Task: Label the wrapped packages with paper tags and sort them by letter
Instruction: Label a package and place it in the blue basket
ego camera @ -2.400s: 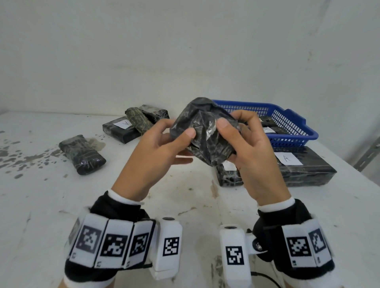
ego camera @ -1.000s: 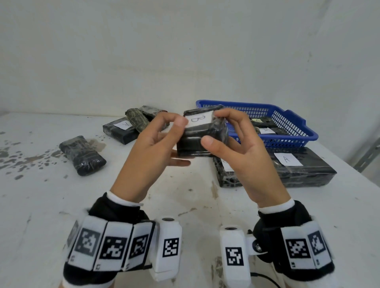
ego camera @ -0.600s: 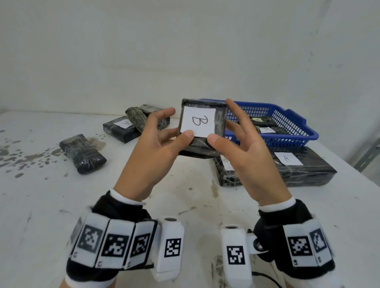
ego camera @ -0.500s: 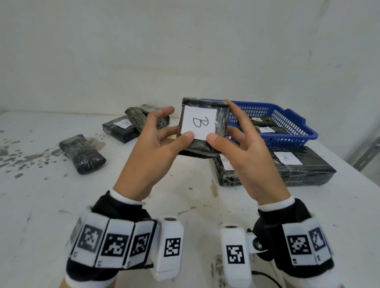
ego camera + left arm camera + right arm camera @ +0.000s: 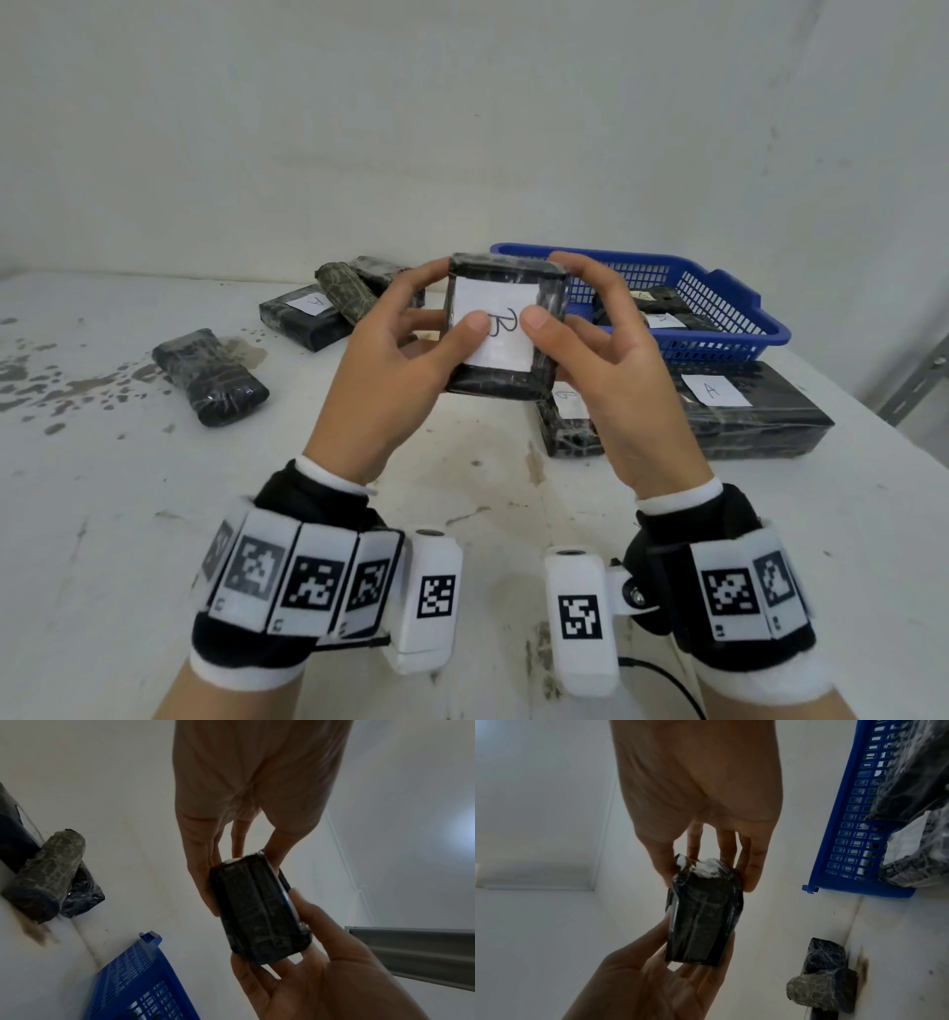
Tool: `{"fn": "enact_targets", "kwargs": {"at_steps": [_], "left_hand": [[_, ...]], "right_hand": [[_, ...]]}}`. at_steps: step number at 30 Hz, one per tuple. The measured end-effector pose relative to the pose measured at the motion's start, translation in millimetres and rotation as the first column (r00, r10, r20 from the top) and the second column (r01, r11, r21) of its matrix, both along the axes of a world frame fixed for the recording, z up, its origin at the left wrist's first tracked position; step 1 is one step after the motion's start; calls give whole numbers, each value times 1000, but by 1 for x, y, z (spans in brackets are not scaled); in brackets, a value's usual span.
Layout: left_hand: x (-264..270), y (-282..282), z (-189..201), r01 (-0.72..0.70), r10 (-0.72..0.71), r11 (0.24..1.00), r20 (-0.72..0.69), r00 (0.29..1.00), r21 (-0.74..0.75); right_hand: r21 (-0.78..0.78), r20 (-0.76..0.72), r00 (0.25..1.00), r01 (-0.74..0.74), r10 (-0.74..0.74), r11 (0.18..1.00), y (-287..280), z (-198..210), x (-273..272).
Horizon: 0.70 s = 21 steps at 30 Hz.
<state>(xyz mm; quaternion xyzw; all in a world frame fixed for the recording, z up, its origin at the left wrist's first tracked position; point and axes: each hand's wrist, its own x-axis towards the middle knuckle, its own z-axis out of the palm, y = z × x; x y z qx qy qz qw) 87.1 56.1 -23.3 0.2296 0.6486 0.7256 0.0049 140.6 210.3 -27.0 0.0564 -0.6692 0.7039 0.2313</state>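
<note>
Between both hands (image 5: 513,370), a glossy film-wrapped black block (image 5: 506,377).

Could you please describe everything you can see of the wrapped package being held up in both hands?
The wrapped package is a small, roughly square block in glossy black film, creased at its ends. A white paper tag with a handwritten B covers its front. It is held above the table, tilted toward the camera, between the left hand and right hand, thumbs pressing the tag.

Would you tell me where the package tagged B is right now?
In the head view, the B package is held mid-air at centre between the left hand and right hand, in front of the blue basket.
</note>
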Motion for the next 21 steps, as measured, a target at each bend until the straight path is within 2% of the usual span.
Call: {"fn": "enact_targets", "kwargs": {"at_steps": [11,16,19,21], "left_hand": [[2,-1,2,-71,67,997,-101,993,-36],[4,0,4,-79,76,996,-97,992,-29],[3,0,2,-77,73,997,-115,991,-28],[3,0,2,-66,65,998,-135,989,-5]], "right_hand": [[33,-25,999,33,-32,999,-3,2,3],[76,-51,998,51,-48,996,-3,1,2],[109,-40,993,113,-109,988,-2,-2,-2],[189,-37,985,174,-171,966,-2,-3,-4]]}}
